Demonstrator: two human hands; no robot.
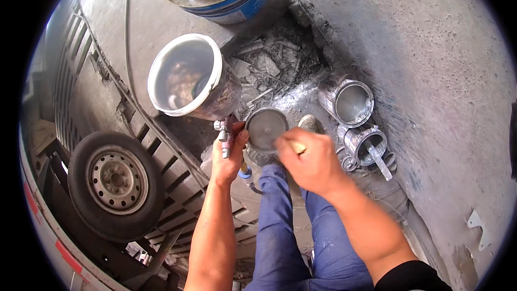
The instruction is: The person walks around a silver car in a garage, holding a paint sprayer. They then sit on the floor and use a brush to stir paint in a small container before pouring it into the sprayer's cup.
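Clasping a spray gun (226, 140) in the left grip (229, 163), at nine o'clock of a round cup (267, 110); closed around a yellow-handled tool (298, 147) with the right grip (316, 159), at four o'clock.

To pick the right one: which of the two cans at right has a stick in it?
The lower can, closer to the person's legs; a flat stick pokes out over its rim. The upper can shows none.

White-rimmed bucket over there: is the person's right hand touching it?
Apart. The head view shows a plain gap between the right hand and the bucket, with the round grey object lying partly in between.
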